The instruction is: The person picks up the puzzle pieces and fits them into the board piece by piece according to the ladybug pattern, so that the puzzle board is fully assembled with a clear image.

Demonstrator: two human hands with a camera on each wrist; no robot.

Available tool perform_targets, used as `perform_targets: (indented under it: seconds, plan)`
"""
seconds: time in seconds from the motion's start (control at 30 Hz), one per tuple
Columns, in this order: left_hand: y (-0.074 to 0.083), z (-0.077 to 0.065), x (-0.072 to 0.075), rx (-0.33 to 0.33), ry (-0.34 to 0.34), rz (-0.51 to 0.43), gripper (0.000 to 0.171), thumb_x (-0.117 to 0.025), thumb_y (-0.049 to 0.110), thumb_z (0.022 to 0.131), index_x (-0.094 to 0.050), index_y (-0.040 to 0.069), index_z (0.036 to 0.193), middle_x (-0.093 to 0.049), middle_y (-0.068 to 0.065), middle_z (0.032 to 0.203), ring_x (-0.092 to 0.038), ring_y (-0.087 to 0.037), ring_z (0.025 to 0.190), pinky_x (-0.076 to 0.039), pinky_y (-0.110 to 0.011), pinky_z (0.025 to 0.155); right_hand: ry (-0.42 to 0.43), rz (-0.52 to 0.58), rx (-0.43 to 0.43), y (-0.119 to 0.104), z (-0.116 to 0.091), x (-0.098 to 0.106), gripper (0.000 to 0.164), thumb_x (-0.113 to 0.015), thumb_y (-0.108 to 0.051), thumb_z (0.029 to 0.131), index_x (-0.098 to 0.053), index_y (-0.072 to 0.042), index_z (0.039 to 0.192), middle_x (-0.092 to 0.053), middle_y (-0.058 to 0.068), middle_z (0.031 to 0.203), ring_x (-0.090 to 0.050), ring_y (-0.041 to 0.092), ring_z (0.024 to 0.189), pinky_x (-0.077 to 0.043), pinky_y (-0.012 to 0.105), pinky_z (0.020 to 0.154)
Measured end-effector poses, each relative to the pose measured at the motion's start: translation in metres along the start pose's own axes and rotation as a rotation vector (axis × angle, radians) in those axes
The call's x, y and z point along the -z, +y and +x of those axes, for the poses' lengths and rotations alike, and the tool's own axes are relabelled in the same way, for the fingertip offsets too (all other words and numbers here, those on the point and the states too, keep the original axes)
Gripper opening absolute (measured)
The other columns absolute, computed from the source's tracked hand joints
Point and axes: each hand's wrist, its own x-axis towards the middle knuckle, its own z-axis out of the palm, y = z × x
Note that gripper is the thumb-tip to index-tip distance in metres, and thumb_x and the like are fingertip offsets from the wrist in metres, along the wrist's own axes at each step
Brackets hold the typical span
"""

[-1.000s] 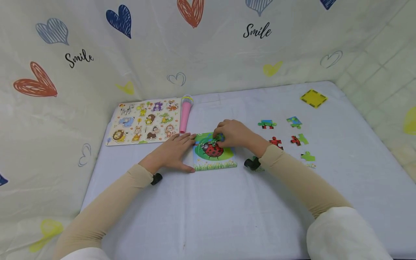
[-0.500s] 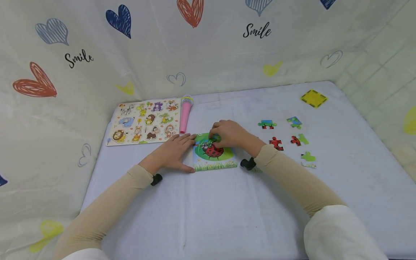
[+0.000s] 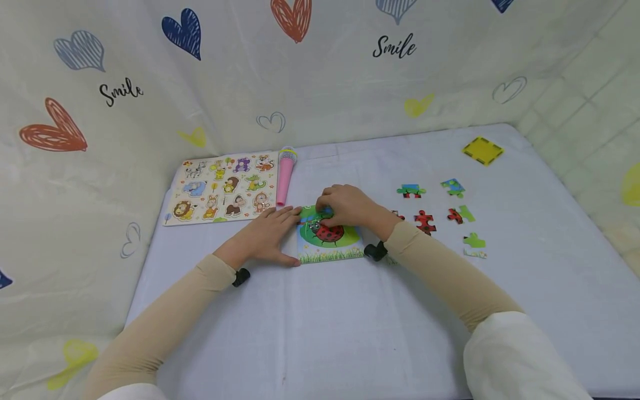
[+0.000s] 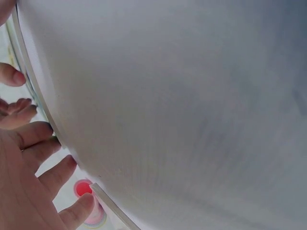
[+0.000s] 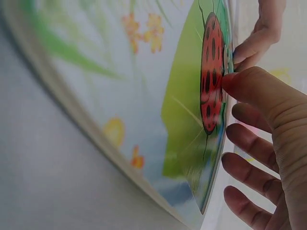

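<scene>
The puzzle (image 3: 332, 241), with its red ladybug, lies flat near the centre of the head view, between my two hands. At the upper left of the frame sits the animal board (image 3: 220, 189), and along its right edge lies the pink microphone (image 3: 285, 179), its head pointing up the frame. Just below these, left of centre, my left hand (image 3: 266, 238) rests with fingers spread, thumb at the puzzle's lower left corner and fingertips by the upper left one. My right hand (image 3: 351, 206) comes in over the puzzle's upper right, thumb and forefinger pinching a small blue-green piece (image 3: 326, 213), mostly hidden under my fingers; I cannot tell whether it touches the puzzle. Right of centre lie loose pieces: a blue-topped one (image 3: 411, 191), a red one (image 3: 425, 221) below it beside my sleeve (image 3: 445, 272), then a blue-green corner (image 3: 453, 188), a red-and-green one (image 3: 460, 214) and a green one (image 3: 474, 244). In the upper right lies a yellow square (image 3: 482, 150) with dark edge marks.
</scene>
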Motion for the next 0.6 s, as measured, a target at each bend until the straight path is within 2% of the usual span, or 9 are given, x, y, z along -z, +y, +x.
perform_targets:
  seconds: [0.23,0.47,0.6]
  plan:
    - [0.0009,0.0008,0.0001,0.007,-0.006,-0.001,0.12,-0.06,0.089,0.076,-0.03,0.011,0.163,-0.02,-0.003,0.173,-0.02,-0.027,0.16,-0.023,-0.056,0.126,-0.001,0.013,-0.003,0.0008,0.0055,-0.0031,0.042,-0.08,-0.047,0.087,-0.075,-0.02,0.119,-0.071,0.0,0.115,-0.065,0.022,0.108,-0.054,0.043,0.095]
    - [0.0013,0.0005,0.0015,0.001,0.005,-0.006,0.119,-0.062,0.088,0.075,-0.033,0.011,0.161,-0.023,-0.004,0.173,-0.023,-0.028,0.159,-0.026,-0.056,0.125,-0.016,0.013,-0.031,-0.0016,0.0087,-0.0043,0.042,-0.081,-0.047,0.087,-0.075,-0.02,0.118,-0.07,0.0,0.115,-0.063,0.022,0.108,-0.055,0.042,0.093]
    - [0.0013,0.0012,0.0019,0.001,-0.004,-0.004,0.119,-0.061,0.088,0.076,-0.029,0.013,0.163,-0.022,-0.004,0.173,-0.021,-0.028,0.159,-0.025,-0.056,0.125,-0.023,0.011,-0.054,-0.0039,0.0101,-0.0045,0.042,-0.08,-0.048,0.087,-0.075,-0.02,0.118,-0.069,0.0,0.117,-0.062,0.022,0.11,-0.055,0.042,0.093]
